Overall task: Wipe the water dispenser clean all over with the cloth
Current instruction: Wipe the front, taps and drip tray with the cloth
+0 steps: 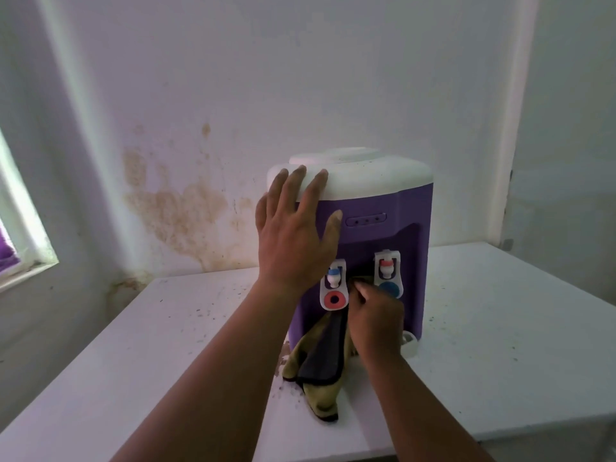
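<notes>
A white, speckled table [500,328] is carrying everything here. Nearest, the olive-and-black cloth [320,365] is trailing down onto it from the right hand [375,320], whose curled fingers are gripping the cloth and pressing it into the recess between the two taps. Beyond those fingers, the purple water dispenser [383,208] is standing against the stained wall [173,208]. The left hand [293,228] is lying flat, fingers straight, against its white top corner.

left hand [293,235] was stretched forward, fingers straight and spread, palm pressed flat ahead. right hand [376,320] sat lower, fingers curled tight in a pinch, both forearms extended.
</notes>
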`<state>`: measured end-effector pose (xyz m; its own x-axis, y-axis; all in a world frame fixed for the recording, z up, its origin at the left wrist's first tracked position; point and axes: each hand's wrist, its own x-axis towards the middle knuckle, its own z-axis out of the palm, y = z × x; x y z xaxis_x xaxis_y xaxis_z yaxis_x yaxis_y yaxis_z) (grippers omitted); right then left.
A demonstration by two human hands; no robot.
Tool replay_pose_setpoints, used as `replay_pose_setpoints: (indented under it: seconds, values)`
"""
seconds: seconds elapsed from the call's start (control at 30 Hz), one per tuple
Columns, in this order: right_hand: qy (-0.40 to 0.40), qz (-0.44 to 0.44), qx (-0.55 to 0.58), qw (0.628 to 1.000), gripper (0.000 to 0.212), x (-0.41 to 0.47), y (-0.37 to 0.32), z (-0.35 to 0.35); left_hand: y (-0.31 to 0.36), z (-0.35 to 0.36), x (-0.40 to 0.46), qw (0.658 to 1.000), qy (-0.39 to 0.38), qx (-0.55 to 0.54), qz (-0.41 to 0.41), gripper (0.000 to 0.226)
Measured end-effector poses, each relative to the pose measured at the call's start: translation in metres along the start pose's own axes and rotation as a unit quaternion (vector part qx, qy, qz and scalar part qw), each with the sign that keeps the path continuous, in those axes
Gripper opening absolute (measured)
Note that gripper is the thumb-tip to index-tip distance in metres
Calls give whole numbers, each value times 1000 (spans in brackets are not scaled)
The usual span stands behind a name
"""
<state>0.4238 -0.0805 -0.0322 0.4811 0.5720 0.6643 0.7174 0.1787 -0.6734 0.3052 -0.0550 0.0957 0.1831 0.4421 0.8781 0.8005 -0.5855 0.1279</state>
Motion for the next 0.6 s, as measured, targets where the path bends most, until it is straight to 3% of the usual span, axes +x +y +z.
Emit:
replay_pose_setpoints:
  seconds: [0.17,0.33,0.47,0.6]
  values:
    - [49,-41,-5,998,14,17,-2,-8,-2,10,-3,1000,18,-10,13,62]
    - [-7,-96,-10,995,13,25,0,-16,-3,17,-5,999,35,-17,14,63]
    - [61,-65,48,995,16,33,-2,-21,0,21,-5,998,53,-25,7,62]
    - [-6,-123,18,992,17,33,-6,-18,0,22,-7,998,59,-32,9,61]
